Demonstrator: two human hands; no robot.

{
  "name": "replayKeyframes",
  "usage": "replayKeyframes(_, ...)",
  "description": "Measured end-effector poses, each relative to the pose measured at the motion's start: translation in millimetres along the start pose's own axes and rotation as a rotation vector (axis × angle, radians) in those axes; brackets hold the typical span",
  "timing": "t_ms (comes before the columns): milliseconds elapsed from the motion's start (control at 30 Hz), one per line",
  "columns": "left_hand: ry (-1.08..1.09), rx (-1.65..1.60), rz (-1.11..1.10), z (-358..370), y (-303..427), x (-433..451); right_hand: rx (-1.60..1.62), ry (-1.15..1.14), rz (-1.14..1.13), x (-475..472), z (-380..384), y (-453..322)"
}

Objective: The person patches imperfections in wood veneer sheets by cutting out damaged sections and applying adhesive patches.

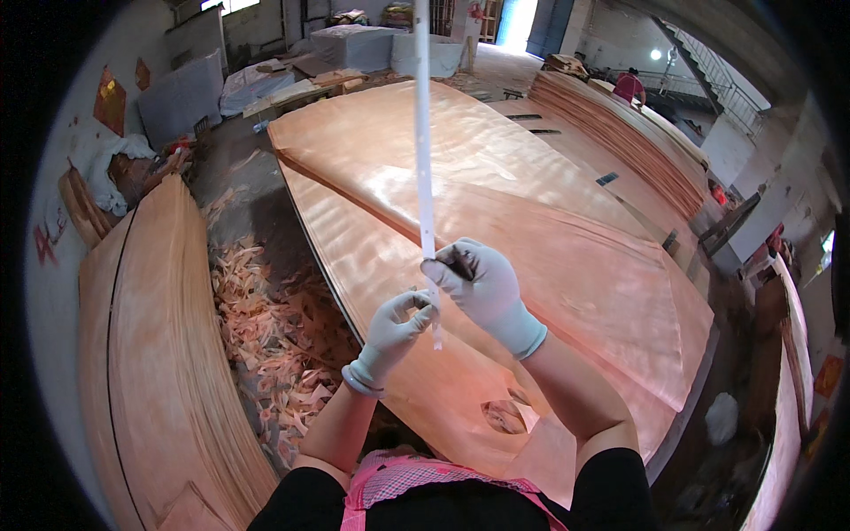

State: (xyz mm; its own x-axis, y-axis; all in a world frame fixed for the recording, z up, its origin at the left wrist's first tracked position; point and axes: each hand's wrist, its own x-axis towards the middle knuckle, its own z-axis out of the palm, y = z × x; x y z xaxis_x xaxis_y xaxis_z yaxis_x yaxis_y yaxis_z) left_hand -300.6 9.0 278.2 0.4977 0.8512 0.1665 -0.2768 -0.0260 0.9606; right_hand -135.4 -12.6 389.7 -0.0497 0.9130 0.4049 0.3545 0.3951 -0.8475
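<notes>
A narrow white strip of tape (424, 146), dotted with small marks or holes, hangs down from above the picture's top edge. My right hand (488, 292), in a white glove with dark stains on the fingers, pinches it above its lower end. Just below, my left hand (390, 335), gloved too, grips the strip between thumb and fingers. Its short free end sticks out beneath. Under both hands lies a broad stack of thin wood veneer sheets (584, 285), the upper ones overlapping at angles. Near my body, one sheet has an oval hole (503, 417).
At left stands a tall veneer stack (159, 345) with a black strap. Veneer scraps (265, 332) litter the floor beside it. Another veneer pile (617, 139) rises at the back right, with a person (627, 86) behind it. Wrapped bundles (355, 50) stand at the back.
</notes>
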Motion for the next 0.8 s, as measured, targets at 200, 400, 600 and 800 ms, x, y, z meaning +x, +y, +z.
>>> replayKeyframes(200,0.428,0.095,0.072,-30.8,-27.2,-1.9,-0.049,0.012,0.148,-54.0,-9.0,23.9)
replayKeyframes(400,-0.269,0.356,0.218,16.7,13.7,-0.7,-0.016,0.058,0.119,-131.0,-1.4,75.7)
replayKeyframes(600,0.061,0.261,0.123,44.3,-25.6,14.4,-0.139,-0.154,-0.115,-182.6,-15.5,56.9)
replayKeyframes(800,-0.435,-0.015,-0.441,81.2,-68.5,6.3,-0.067,0.264,0.224,-212.8,-47.6,99.2)
